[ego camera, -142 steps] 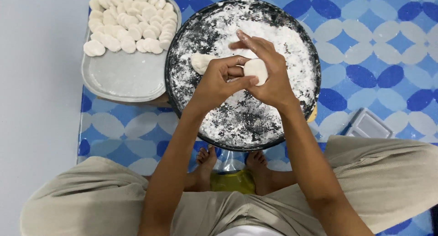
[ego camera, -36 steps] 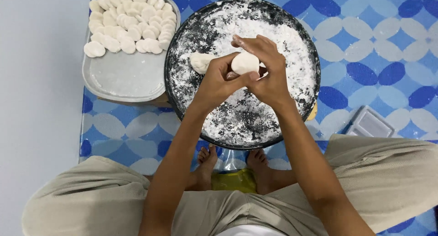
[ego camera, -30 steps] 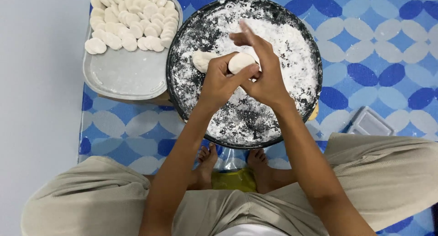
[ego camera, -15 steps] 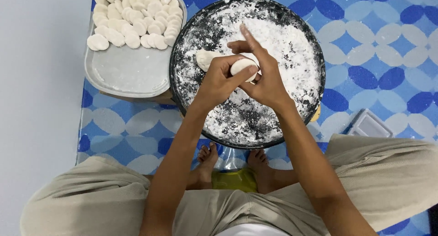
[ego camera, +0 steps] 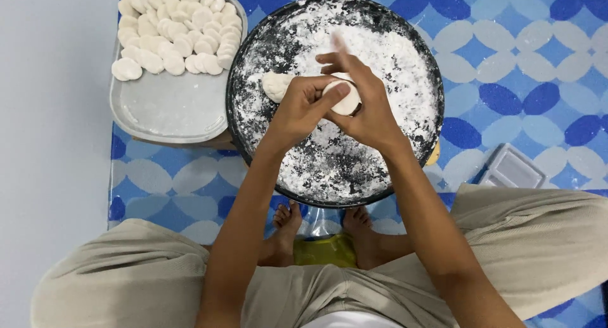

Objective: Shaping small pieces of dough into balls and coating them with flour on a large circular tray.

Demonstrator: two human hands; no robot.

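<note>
Nearest the camera, beige trousers [ego camera: 126, 277] spread over crossed legs, with bare feet [ego camera: 288, 221] tucked beside a yellow-lidded container [ego camera: 323, 250] under the near rim of the round black tray [ego camera: 235, 122]. Above that floured tray the left hand [ego camera: 297, 109] and right hand [ego camera: 367, 106] meet, both closed around one dough piece [ego camera: 347, 101]. Half a second ago the piece showed as a fuller oval between the thumbs; now it sits deeper in the right palm with the left thumb pressed across it, and the right forefinger has blurred upward. That reads as the shaping being nearly finished, the piece flattening toward the form of the finished ones. A second dough lump [ego camera: 277, 86] lies on the flour just left of the hands, apart from them. Farther left, the grey tray [ego camera: 171, 112] holds rows of dough discs [ego camera: 171, 33] along its far half; its near half is bare. The two tray rims nearly touch, so a leftward carry crosses little gap. To the right, the patterned blue mat [ego camera: 525, 68] lies open, save a grey lid [ego camera: 512, 168].
</note>
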